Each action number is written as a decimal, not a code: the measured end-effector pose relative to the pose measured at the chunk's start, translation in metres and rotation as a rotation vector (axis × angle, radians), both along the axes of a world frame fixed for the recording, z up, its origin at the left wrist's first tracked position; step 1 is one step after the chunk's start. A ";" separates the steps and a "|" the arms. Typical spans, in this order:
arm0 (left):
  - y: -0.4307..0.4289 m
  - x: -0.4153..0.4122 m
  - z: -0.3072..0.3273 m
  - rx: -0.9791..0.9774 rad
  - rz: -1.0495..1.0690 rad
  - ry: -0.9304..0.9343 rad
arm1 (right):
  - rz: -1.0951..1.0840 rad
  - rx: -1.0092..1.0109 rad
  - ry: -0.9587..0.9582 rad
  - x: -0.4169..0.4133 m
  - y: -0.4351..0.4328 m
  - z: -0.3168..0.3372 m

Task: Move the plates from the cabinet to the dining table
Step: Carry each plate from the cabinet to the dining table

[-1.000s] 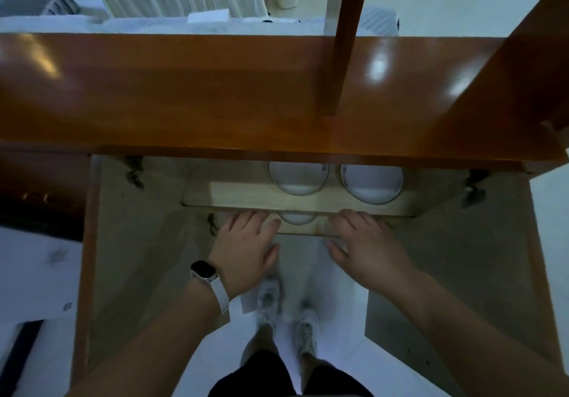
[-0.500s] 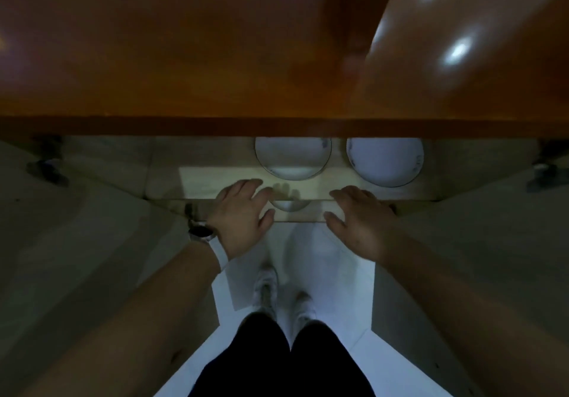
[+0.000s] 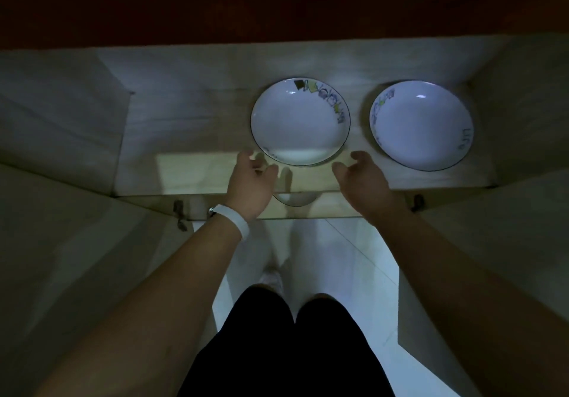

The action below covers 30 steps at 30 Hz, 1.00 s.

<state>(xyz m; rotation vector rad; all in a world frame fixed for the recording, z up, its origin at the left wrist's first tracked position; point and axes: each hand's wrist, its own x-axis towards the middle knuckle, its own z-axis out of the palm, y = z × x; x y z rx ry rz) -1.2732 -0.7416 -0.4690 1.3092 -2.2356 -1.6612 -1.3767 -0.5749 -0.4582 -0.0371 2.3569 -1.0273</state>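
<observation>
Two white plates with dark rims and a printed pattern lie side by side on the pale shelf [image 3: 191, 168] inside the open cabinet. The left plate [image 3: 300, 121] sits mid-shelf and the right plate [image 3: 421, 125] lies beside it. A third plate [image 3: 295, 199] peeks out from the level under the shelf edge. My left hand [image 3: 254, 185], with a white watch on its wrist, hovers open just in front of the left plate's near-left rim. My right hand [image 3: 365, 181] hovers open at the near-right rim. Neither hand touches the plate.
The two cabinet doors stand open, the left door [image 3: 61, 258] and the right door [image 3: 498, 258] flanking my arms. The dark wooden cabinet top [image 3: 277, 2] overhangs the shelf. My legs and white floor tiles [image 3: 354, 261] are below.
I have crouched lower, so the shelf and plates now show fully. Both hands have lifted off the shelf's front edge and opened toward the left plate.
</observation>
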 end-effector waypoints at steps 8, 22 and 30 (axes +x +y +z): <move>-0.037 -0.041 -0.020 0.092 0.082 0.122 | -0.302 -0.471 -0.221 -0.035 -0.026 -0.028; -0.042 -0.059 -0.014 0.197 0.109 0.186 | -0.332 -0.585 -0.168 -0.052 -0.036 -0.030; -0.009 -0.024 0.021 0.319 0.113 0.221 | -0.372 -0.574 -0.300 -0.022 0.001 -0.003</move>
